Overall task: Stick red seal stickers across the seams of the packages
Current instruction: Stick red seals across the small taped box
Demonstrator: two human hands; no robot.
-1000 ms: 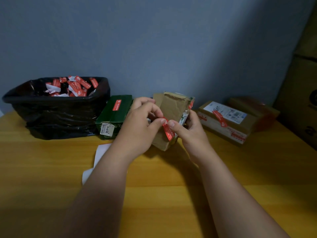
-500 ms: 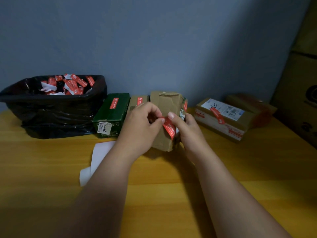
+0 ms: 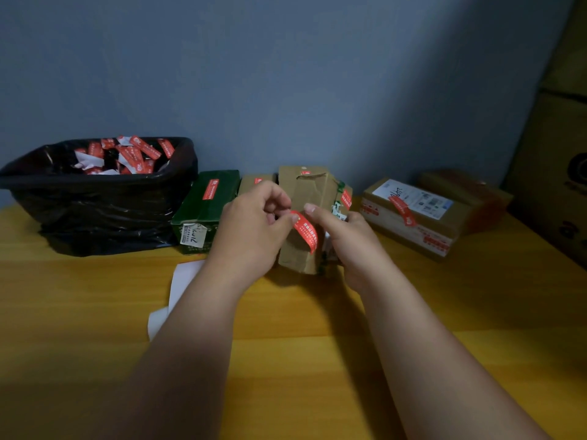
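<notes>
Our left hand (image 3: 254, 223) and right hand (image 3: 346, 239) pinch the upper end of a red seal sticker (image 3: 305, 229) against the upright brown cardboard package (image 3: 305, 198) standing on the table (image 3: 317, 360).

— Is anything reading clearly? The red seal sticker (image 3: 305, 230) is showing white characters, too blurred to make out.
— Same here; the white tag (image 3: 193, 235) on the green box (image 3: 206, 208) at ten o'clock is carrying handwriting, perhaps "7102"; the shipping label (image 3: 413, 198) at two o'clock is staying illegible.
</notes>
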